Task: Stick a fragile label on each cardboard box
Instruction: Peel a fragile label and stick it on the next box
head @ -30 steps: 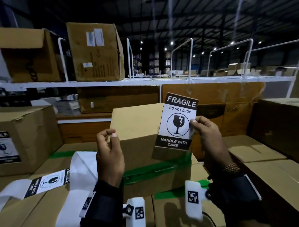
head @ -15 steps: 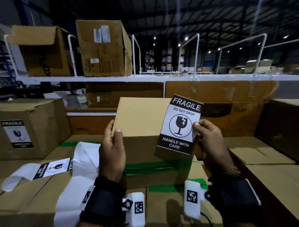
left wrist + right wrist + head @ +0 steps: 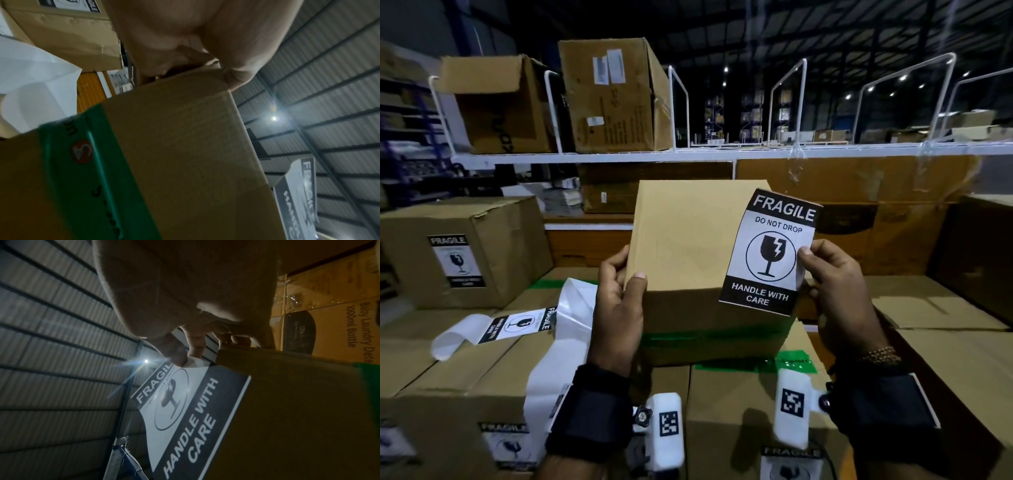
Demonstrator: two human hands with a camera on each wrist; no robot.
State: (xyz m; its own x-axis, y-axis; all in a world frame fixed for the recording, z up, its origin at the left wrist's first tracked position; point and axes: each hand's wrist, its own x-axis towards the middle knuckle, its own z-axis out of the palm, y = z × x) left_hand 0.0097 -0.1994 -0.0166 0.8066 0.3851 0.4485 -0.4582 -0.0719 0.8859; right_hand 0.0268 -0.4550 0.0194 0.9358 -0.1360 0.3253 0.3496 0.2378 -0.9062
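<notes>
- Fragile label (image 3: 770, 251), pinched in the right hand (image 3: 840, 291) beside a plain cardboard box (image 3: 688, 253): read "FRAGILE / DO NOT DROP / HANDLE WITH CARE", with a broken-glass symbol in a circle.
- Labelled box at left (image 3: 465, 250): sticker read "FRAGILE"; lower lines blurred.
- Label strip (image 3: 517, 323) lying on the boxes: carried "FRAGILE" and "HANDLE WITH CARE", turned sideways.
- Printed carton (image 3: 333, 308), right wrist view: read "Baby Laundry Dete…" and "1000ml Bottle"; dark oval showed "12N".
- Green tape (image 3: 86, 170) on the held box: round red logo, lettering unreadable.
- Wrist tags (image 3: 669, 425): bore square coded markers.
</notes>
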